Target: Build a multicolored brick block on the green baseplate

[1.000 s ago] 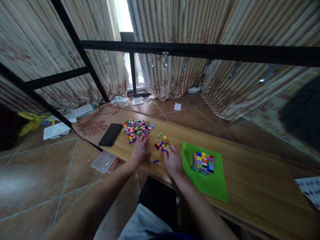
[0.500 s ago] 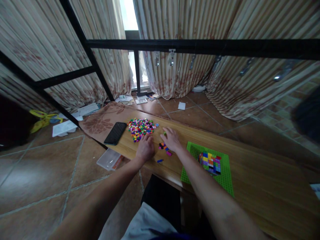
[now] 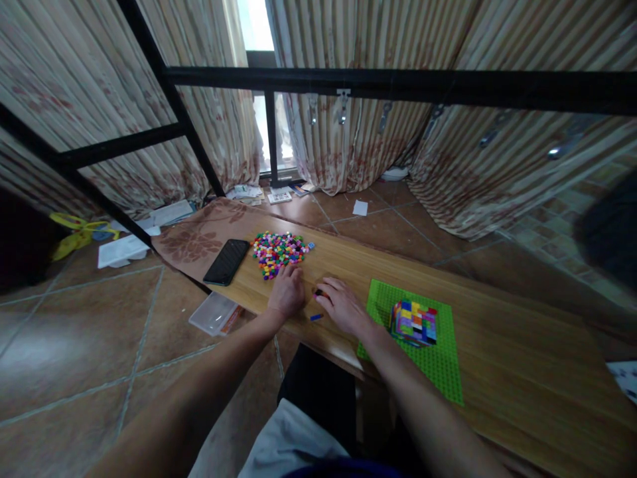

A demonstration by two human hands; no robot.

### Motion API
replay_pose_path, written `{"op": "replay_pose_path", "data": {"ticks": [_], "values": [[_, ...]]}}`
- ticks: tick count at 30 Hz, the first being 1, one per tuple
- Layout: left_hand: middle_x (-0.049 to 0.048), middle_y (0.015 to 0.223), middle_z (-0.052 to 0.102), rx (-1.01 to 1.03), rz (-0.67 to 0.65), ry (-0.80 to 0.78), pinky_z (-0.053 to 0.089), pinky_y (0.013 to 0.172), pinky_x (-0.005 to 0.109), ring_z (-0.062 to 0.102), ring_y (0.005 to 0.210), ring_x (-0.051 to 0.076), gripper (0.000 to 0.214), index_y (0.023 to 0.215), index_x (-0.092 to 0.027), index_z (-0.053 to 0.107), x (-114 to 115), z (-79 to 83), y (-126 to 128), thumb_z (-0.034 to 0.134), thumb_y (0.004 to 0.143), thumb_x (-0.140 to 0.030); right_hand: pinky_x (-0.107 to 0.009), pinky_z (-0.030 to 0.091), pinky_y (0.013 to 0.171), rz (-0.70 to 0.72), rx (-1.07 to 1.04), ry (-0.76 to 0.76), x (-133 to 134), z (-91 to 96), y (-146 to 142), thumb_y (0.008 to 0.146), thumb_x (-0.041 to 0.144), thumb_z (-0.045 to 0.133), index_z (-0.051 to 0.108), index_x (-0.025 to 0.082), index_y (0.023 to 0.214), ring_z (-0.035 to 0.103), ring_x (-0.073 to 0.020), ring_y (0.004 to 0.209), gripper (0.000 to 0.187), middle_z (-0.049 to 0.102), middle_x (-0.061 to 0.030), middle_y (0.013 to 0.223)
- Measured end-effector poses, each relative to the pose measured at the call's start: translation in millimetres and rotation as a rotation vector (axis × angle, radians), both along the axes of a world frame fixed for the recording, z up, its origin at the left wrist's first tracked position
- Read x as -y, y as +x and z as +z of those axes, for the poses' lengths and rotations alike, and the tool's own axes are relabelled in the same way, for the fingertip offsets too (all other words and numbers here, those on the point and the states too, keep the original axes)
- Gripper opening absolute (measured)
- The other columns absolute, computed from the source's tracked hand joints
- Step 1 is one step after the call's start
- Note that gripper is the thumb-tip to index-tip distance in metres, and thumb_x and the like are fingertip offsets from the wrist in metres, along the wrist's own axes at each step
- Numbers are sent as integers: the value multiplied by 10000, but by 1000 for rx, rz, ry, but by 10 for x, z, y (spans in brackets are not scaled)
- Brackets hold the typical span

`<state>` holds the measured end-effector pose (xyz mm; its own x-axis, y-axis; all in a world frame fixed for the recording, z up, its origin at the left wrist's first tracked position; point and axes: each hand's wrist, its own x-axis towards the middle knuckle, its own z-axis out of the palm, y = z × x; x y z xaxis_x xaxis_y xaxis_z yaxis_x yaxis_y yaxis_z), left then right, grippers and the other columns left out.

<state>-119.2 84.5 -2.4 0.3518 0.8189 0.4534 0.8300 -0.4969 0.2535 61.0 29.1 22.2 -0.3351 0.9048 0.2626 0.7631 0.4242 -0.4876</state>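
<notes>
A heap of small coloured bricks [image 3: 277,250] lies on the wooden table [image 3: 497,358]. My left hand [image 3: 287,293] rests on the table just below the heap, fingers curled loosely, and I see nothing in it. My right hand [image 3: 342,305] lies flat beside it, fingers spread over a small cluster of loose bricks that it mostly hides. A single blue brick [image 3: 314,317] sits near the table's front edge between the hands. To the right, a multicoloured brick block [image 3: 414,322] stands on a green baseplate [image 3: 432,362].
A black phone [image 3: 226,261] lies left of the heap, next to a brown floral cloth [image 3: 199,236]. A black metal frame [image 3: 398,86] crosses above the table. Papers, a clear plastic box [image 3: 213,313] and a yellow item [image 3: 74,229] lie on the tiled floor.
My right hand went out to the far loose bricks, then drew back toward me and now covers the small cluster. My left hand has stayed by the heap.
</notes>
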Motion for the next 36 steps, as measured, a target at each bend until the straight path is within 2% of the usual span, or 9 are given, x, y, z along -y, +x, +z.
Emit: {"op": "replay_pose_path", "data": {"ticks": [4, 7, 9, 11, 14, 17, 23, 29, 36], "values": [[117, 1067, 607, 2, 1, -3, 463, 934, 401, 540, 1017, 250, 232, 999, -155, 601, -2, 1, 1, 442, 841, -95, -422, 414, 1041, -202, -118, 50, 279, 17, 154, 967, 318, 398, 608, 184, 1218, 517, -234, 1212, 353, 585, -115, 1295], [116, 1078, 602, 6, 0, -6, 456, 949, 402, 539, 1029, 251, 242, 1006, -157, 599, -5, -1, 2, 456, 825, -85, -436, 441, 990, -377, -172, 147, 523, 19, 168, 955, 292, 422, 629, 201, 1176, 544, -242, 1125, 316, 625, -101, 1199], [119, 1082, 601, 4, -4, 1, 449, 959, 406, 538, 1039, 252, 244, 1014, -154, 599, -5, -2, 2, 452, 831, -87, -432, 453, 953, -368, -155, 193, 666, 13, 53, 936, 271, 467, 654, 228, 1123, 548, -243, 1070, 267, 633, -85, 1159], [122, 1079, 604, 5, -9, 10, 448, 959, 407, 537, 1040, 252, 240, 1015, -149, 600, -3, -1, 2, 442, 844, -96, -414, 451, 939, -244, -109, 200, 748, -6, -141, 921, 238, 499, 673, 241, 1068, 537, -236, 1058, 227, 633, -74, 1158], [126, 1070, 608, 9, -5, 14, 455, 949, 402, 537, 1027, 249, 239, 1010, -139, 604, 2, 7, 3, 445, 838, -96, -410, 441, 922, -138, -13, 175, 734, -62, -435, 908, 201, 522, 678, 225, 1009, 515, -239, 1058, 188, 639, -72, 1150], [124, 1068, 609, 16, -4, 10, 458, 951, 406, 538, 1028, 247, 256, 1018, -143, 605, 4, 14, 2, 449, 823, -87, -413, 431, 913, -126, 58, 114, 641, -125, -549, 913, 174, 497, 673, 204, 955, 509, -242, 1045, 184, 650, -82, 1112], [123, 1077, 610, 21, -6, -13, 459, 936, 441, 542, 1056, 265, 260, 1027, -162, 605, -2, 10, -1, 439, 836, -104, -439, 409, 929, -238, -20, 128, 639, -172, -274, 926, 198, 457, 674, 222, 1027, 491, -265, 1067, 241, 635, -86, 1186], [131, 1093, 604, 19, -12, -21, 451, 952, 440, 534, 1074, 266, 264, 1028, -161, 604, 0, 16, -2, 434, 837, -96, -424, 417, 918, -550, -139, 197, 628, -149, 39, 901, 167, 433, 651, 200, 1102, 504, -259, 1012, 298, 617, -109, 1108], [124, 1080, 600, 6, -6, -10, 463, 935, 430, 540, 1037, 260, 268, 1031, -165, 600, -7, 20, -6, 440, 829, -90, -381, 437, 890, -494, -99, 43, 454, -123, 139, 845, 101, 448, 653, 166, 1057, 540, -243, 957, 302, 632, -104, 1006]]}}
